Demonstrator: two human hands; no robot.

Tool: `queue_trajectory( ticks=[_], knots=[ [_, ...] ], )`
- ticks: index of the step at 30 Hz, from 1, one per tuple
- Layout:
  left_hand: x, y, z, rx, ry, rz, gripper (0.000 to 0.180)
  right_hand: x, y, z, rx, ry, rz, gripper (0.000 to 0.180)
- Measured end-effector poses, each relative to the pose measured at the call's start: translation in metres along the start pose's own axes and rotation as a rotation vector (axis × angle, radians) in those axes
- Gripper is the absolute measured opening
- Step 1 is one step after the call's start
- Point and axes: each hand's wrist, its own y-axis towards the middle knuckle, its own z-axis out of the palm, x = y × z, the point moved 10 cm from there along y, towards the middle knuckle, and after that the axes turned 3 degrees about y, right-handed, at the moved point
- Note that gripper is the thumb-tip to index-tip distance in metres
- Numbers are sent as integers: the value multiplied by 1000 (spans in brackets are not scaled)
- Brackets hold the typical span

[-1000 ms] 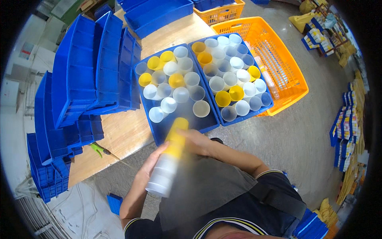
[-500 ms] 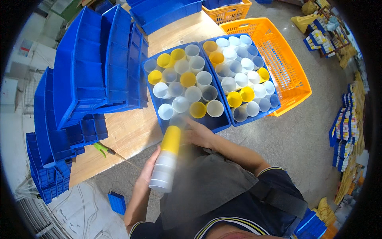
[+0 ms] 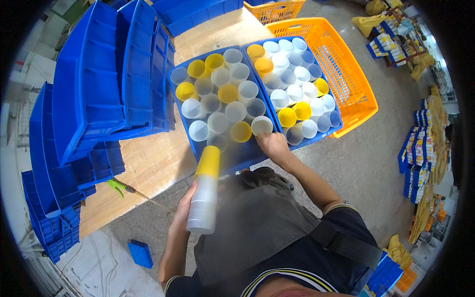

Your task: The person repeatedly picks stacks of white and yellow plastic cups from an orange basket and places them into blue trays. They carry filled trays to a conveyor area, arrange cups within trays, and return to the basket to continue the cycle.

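Note:
My left hand (image 3: 186, 203) is closed around a slanting stack of nested plastic cups (image 3: 202, 210); a yellow cup (image 3: 208, 161) forms its upper end, with several whitish translucent ones below. The stack's top reaches over the near edge of a blue bin (image 3: 198, 153). My right hand (image 3: 275, 147) is at that bin's near right corner, fingers curled against the near side of a white cup (image 3: 261, 125); its fingertips are partly hidden. Yellow and translucent cups stand in rows inside this bin. A haze blurs the translucent cup (image 3: 216, 142) just beyond the stack.
Adjoining on the right is a second blue bin (image 3: 316, 134) full of cups. An orange crate (image 3: 363, 106) lies beyond it. Large blue bins (image 3: 94, 84) are stacked at left on the wooden table (image 3: 148, 161). A green-handled air gun (image 3: 117, 186) lies near its edge.
My right hand has moved right, from beside the stack's top to the white cup at the bin's corner. A translucent cup now stands beyond the stack. My left hand keeps hold of the stack.

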Motion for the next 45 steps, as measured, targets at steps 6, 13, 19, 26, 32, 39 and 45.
queue_trajectory(
  ticks=[6, 13, 19, 26, 32, 39, 45],
  knots=[
    [21, -3, -14, -100, -104, 3, 50, 14, -11, -39, -122, -72, -63, 13],
    [27, 56, -19, -86, -483, -8, 64, 43, -56, -103, -374, 97, -115, 12],
    [12, 20, 12, 11, -356, 46, 68, 49, -47, -62, -83, -5, -42, 25],
    [8, -18, 23, -63, 453, 125, 73, 130, -54, -88, -112, 147, -510, 61],
    [-26, -37, 66, 251, 144, 418, 78, 147, -46, -125, -308, 201, -450, 49],
    [-56, -57, 5, -542, 569, 683, 31, 115, -42, -133, -373, 234, -322, 59],
    [-91, -96, -19, -614, 761, 891, 35, 68, -30, -100, -212, 520, 54, 74]
  ],
)
